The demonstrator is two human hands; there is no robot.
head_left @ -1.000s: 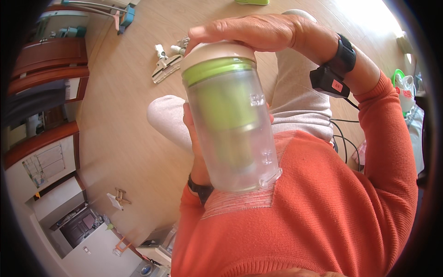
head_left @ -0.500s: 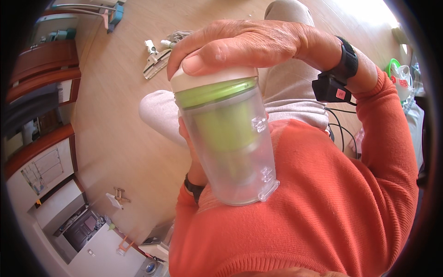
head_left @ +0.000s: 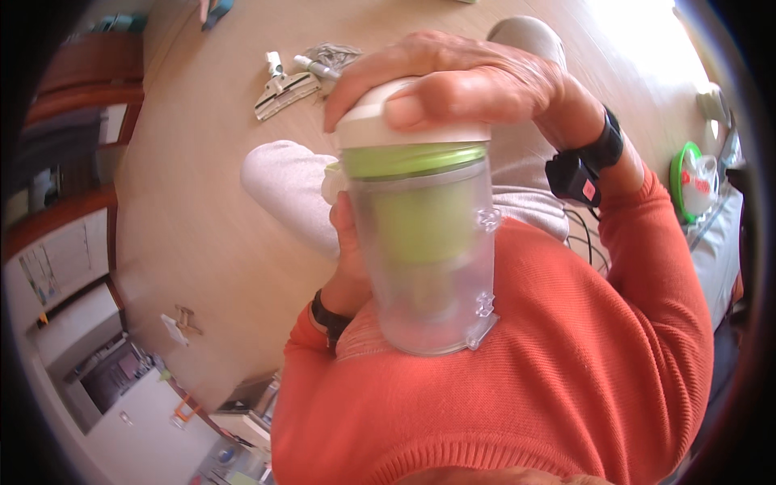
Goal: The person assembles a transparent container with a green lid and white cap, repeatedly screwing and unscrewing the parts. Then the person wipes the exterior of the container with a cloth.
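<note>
Before my chest stands a vacuum cleaner's dust cup (head_left: 432, 299), nearly upright, with a frosted clear wall, a green band and a white top. Inside it a green filter (head_left: 424, 222) shows through the plastic. My right hand (head_left: 469, 89) is wrapped over the white top, thumb on the near side. Behind the cup's left side my left hand (head_left: 351, 250) grips it; most of its fingers are hidden. A small white and green part (head_left: 331, 183) sticks out beside the cup above that hand. Clear clips line the cup's right edge and bottom.
On the wooden floor ahead lie a white vacuum floor head (head_left: 284, 90) and a grey mop head (head_left: 333, 56). A green-rimmed basin (head_left: 684, 182) stands at the right, with black cables (head_left: 588, 234) near my hip. Dark wooden furniture (head_left: 69, 149) lines the left.
The dust cup and both hands have shifted to the right in the picture, and the cup leans less. More of my left hand and the white and green part now shows.
</note>
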